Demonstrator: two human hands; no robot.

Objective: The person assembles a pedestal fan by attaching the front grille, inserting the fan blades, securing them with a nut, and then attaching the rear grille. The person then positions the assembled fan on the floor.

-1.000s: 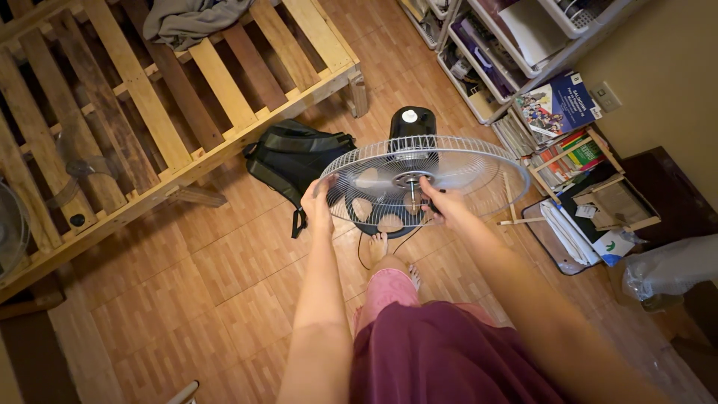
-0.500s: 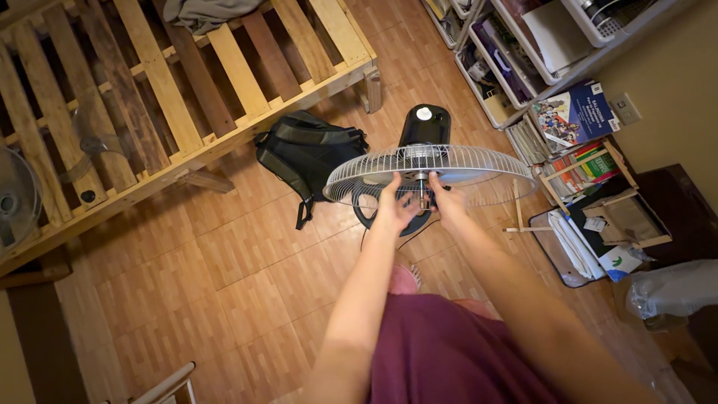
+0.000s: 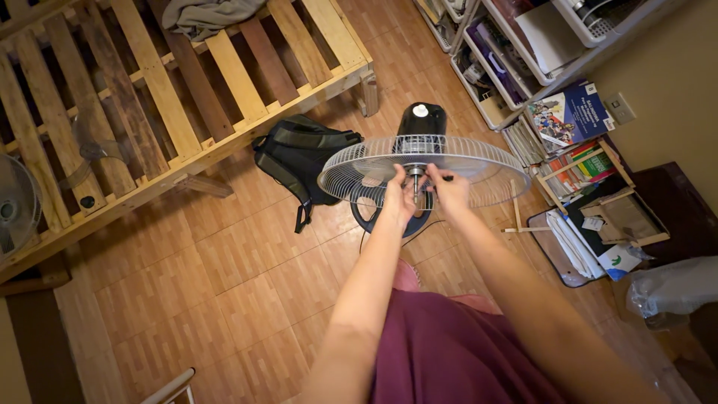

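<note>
A stand fan rises in front of me, with a black motor housing (image 3: pixel 421 120) and a white wire rear guard (image 3: pixel 486 164) lying nearly flat. No blade is on the bare metal shaft (image 3: pixel 416 178) at the guard's centre. My left hand (image 3: pixel 396 198) is curled against the guard's hub just left of the shaft. My right hand (image 3: pixel 449 191) is on the other side, its fingertips pinched at the shaft. The fan's round black base (image 3: pixel 368 218) stands on the wooden floor below, partly hidden by my hands.
A black backpack (image 3: pixel 299 157) lies left of the fan. Behind it is a slatted wooden bed frame (image 3: pixel 224 67) with a grey cloth (image 3: pixel 209 13), a translucent fan blade (image 3: pixel 86 142) and another wire guard (image 3: pixel 15 206). Shelves of books (image 3: pixel 568 112) and a plastic bag (image 3: pixel 673 288) are on the right.
My left hand left the guard's rim and came in to the hub beside my right hand. The guard has tipped slightly and the view has shifted a little.
</note>
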